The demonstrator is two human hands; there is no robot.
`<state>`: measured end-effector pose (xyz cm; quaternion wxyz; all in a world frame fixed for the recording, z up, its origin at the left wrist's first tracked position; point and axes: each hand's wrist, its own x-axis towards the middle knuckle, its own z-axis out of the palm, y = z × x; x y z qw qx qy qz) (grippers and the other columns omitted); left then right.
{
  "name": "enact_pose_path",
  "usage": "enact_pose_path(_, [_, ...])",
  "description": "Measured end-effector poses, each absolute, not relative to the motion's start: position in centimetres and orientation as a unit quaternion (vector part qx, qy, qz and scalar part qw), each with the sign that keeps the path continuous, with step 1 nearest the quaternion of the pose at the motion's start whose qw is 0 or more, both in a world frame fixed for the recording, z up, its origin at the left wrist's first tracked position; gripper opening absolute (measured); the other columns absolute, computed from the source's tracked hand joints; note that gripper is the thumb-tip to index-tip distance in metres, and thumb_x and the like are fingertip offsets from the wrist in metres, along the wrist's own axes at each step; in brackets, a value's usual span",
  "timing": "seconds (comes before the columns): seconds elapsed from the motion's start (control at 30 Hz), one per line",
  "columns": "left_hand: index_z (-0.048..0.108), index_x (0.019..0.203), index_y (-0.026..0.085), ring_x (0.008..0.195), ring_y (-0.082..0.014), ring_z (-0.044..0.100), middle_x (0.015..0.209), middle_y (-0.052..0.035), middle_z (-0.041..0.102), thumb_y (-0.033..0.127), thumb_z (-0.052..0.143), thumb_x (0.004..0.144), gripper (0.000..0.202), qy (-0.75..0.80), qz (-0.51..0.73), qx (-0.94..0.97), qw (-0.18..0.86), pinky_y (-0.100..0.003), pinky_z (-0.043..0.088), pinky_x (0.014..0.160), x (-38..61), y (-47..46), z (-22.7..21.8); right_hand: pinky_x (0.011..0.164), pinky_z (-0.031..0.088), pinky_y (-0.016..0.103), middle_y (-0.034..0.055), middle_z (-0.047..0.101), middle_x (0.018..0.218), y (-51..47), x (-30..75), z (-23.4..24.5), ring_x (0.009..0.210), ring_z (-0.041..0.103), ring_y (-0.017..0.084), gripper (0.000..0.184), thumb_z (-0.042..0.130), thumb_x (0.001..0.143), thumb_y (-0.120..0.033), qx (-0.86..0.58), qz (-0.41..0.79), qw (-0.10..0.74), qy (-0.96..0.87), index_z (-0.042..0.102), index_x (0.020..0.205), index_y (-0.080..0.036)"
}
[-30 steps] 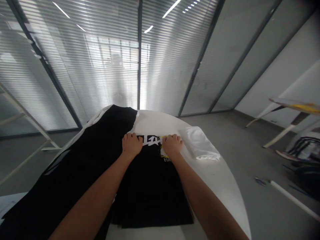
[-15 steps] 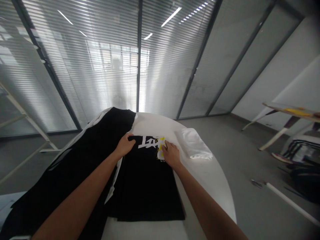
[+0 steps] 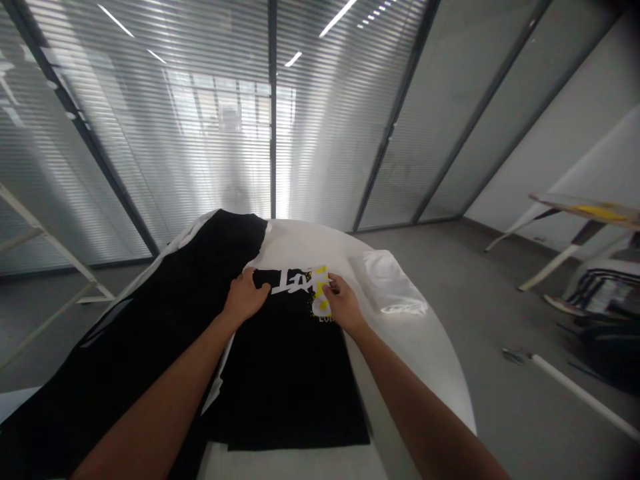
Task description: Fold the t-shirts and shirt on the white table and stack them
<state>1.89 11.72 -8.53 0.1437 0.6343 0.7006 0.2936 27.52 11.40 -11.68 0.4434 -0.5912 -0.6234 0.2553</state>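
Layout, taken from the printed shirt (image 3: 290, 387):
- Shirt is lying flat on the table (image 3: 435, 373).
- Spread cloth (image 3: 150, 320) is lying just left of it.
- Folded bundle (image 3: 390, 290) is sitting near its far right corner.
- Left hand (image 3: 245, 300) and right hand (image 3: 343, 307) are gripping its far edge, one at each end.
- Blinds (image 3: 225, 133) are hanging behind it.
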Motion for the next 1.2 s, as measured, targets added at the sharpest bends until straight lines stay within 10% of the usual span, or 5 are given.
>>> enact_pose_path(0.43, [0.053, 0.124, 0.018, 0.077, -0.0157, 0.064, 0.106, -0.0065, 0.063, 0.015, 0.063, 0.065, 0.06, 0.567, 0.495, 0.563, 0.341, -0.031, 0.052, 0.074, 1.2, 12.1, -9.6, 0.071, 0.055, 0.033, 0.0044, 0.07, 0.092, 11.1, 27.8, -10.4, 0.077, 0.067, 0.019, 0.047, 0.063, 0.069, -0.032, -0.508, 0.444, 0.508, -0.536, 0.057, 0.114, -0.019])
enact_pose_path(0.67, [0.053, 0.123, 0.021, 0.085, -0.017, 0.064, 0.103, -0.0034, 0.063, 0.014, 0.068, 0.061, 0.063, 0.491, 0.551, 0.518, 0.433, -0.031, 0.052, 0.078, 1.3, 11.8, -8.7, 0.071, 0.055, 0.034, 0.0052, 0.07, 0.093, 10.9, 28.3, -9.5, 0.081, 0.068, 0.021, 0.05, 0.067, 0.065, -0.031, -0.506, 0.485, 0.501, -0.508, 0.058, 0.113, -0.019])
enact_pose_path(0.97, [0.043, 0.133, 0.021, 0.082, -0.0165, 0.065, 0.1, -0.0045, 0.063, 0.004, 0.069, 0.053, 0.087, 0.494, 0.557, 0.388, 0.544, -0.03, 0.053, 0.074, 0.5, 12.2, -8.2, 0.04, 0.039, 0.019, 0.0063, 0.07, 0.098, 10.1, 28.9, -8.7, 0.059, 0.06, 0.012, 0.056, 0.068, 0.069, -0.031, -0.516, 0.508, 0.471, -0.504, 0.059, 0.123, -0.018])
enact_pose_path(1.2, [0.063, 0.106, 0.014, 0.061, -0.0117, 0.059, 0.087, -0.0057, 0.068, 0.016, 0.073, 0.061, 0.046, 0.542, 0.428, 0.47, 0.55, -0.021, 0.04, 0.048, -0.1, 11.8, -7.3, 0.049, 0.054, 0.024, 0.0038, 0.068, 0.096, 9.5, 28.4, -7.8, 0.072, 0.066, 0.017, 0.044, 0.069, 0.07, -0.031, -0.496, 0.539, 0.469, -0.493, 0.064, 0.113, -0.022])
